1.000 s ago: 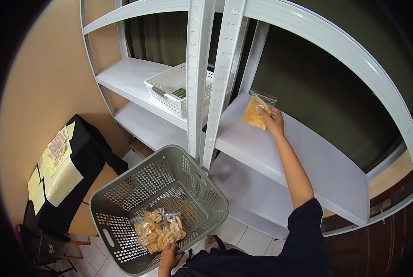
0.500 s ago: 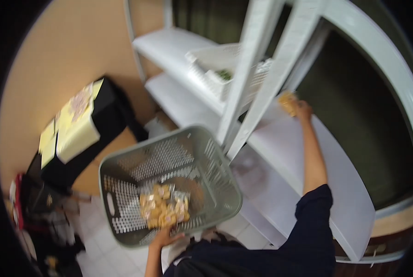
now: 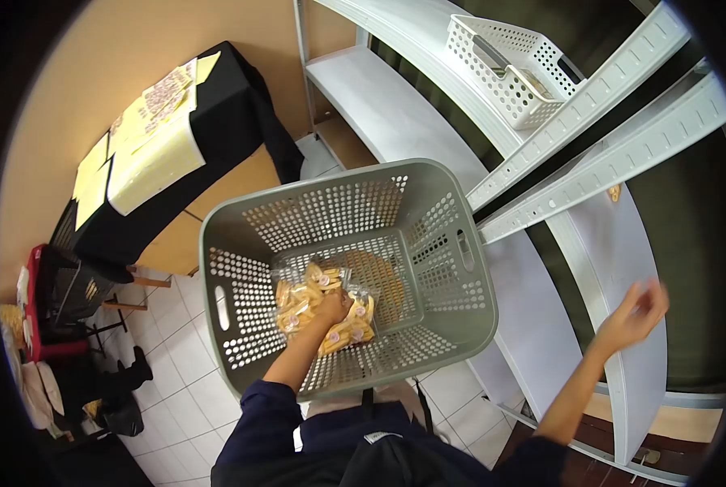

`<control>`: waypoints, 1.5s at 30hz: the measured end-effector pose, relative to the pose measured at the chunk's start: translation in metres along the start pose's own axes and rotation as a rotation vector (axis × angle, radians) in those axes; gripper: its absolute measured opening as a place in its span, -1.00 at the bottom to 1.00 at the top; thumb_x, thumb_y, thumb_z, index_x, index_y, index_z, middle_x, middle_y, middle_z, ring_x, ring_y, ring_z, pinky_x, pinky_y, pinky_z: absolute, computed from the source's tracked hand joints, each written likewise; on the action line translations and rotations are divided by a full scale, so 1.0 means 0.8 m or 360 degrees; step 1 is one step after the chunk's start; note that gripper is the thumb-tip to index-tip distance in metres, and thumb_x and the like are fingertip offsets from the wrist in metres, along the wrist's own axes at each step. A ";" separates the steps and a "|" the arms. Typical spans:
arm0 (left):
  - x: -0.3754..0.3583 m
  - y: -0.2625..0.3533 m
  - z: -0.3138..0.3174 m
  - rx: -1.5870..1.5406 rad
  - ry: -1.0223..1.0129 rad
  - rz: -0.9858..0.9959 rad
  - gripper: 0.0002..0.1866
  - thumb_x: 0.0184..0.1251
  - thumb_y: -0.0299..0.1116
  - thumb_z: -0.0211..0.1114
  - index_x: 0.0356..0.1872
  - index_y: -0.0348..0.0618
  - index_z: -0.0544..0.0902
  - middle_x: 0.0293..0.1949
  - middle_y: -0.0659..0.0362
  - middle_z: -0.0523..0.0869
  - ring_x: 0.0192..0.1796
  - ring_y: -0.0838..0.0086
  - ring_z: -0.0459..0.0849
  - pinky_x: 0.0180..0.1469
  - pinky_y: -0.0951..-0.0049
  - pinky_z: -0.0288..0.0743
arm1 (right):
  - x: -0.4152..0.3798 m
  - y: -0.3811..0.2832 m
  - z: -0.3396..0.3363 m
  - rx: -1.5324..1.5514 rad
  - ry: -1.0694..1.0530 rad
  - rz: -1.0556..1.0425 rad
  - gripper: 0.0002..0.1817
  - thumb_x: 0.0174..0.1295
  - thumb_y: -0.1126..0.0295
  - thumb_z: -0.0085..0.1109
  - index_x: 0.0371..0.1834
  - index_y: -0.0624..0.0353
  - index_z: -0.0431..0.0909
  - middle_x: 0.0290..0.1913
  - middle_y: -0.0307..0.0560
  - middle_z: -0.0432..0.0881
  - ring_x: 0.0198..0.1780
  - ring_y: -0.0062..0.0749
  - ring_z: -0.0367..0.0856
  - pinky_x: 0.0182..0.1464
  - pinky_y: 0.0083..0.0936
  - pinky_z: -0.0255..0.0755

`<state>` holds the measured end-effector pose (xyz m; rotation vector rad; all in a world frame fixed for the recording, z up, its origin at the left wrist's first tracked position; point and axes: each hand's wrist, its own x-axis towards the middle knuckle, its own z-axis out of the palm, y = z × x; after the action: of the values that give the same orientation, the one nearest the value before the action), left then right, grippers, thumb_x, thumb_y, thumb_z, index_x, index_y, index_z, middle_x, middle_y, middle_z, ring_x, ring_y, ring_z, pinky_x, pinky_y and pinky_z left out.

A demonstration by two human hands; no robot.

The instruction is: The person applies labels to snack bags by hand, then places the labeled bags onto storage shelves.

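Shelf posts (image 3: 590,98) beside grey-green basket (image 3: 416,183)

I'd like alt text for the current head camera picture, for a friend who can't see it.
A person's left hand is among clear packs of yellow sticks in a big grey basket, while the right hand, apparently empty, hovers by white shelves that hold a white basket. Yellow papers lie on a black cloth at picture left.

Your basket (image 3: 409,207) is grey-green, dotted with holes; inside it are pale-yellow packets (image 3: 294,300). Beyond it, a white crate (image 3: 486,84) (also hole-patterned); nearer than it, your navy sleeve (image 3: 257,426).
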<state>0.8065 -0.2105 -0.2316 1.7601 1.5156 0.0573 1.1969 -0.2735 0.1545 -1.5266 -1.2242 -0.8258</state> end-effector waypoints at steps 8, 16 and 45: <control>0.090 -0.047 0.141 0.0278 -0.0375 -0.0720 -0.12 -0.03 0.33 0.09 0.06 -0.35 0.33 0.04 -0.17 0.44 0.19 0.14 0.35 0.22 0.12 0.13 | -0.237 -0.094 -0.042 0.0067 -0.0924 0.0395 -0.86 -0.13 0.63 0.16 -0.45 0.23 0.50 -0.32 -0.02 0.47 -0.26 -0.18 0.47 -0.23 -0.38 0.37; 0.095 -0.034 0.131 -0.0866 -0.0014 -0.0343 -0.40 -0.17 -0.21 0.48 -0.16 -0.30 0.35 -0.26 0.12 0.55 -0.22 0.45 0.54 -0.22 0.49 0.42 | -0.271 -0.110 -0.065 0.0143 -0.1052 0.0701 -0.87 -0.16 0.64 0.16 -0.48 0.23 0.51 -0.31 -0.03 0.45 -0.27 -0.25 0.46 -0.23 -0.46 0.35; -0.207 0.420 -0.173 -0.1409 0.0119 0.1583 -0.96 0.04 -0.55 0.26 -0.49 -0.29 0.58 -0.39 0.04 0.65 -0.22 0.38 0.63 -0.14 0.46 0.44 | -0.086 -0.119 -0.062 0.1555 -0.0544 0.0750 -0.95 0.03 0.57 0.15 -0.43 0.30 0.54 -0.41 -0.08 0.59 -0.36 -0.42 0.54 -0.28 -0.60 0.39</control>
<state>0.9628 -0.2671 0.1314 1.5469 0.3620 1.1072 1.0903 -0.3397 0.1319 -1.0509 -1.1606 0.3500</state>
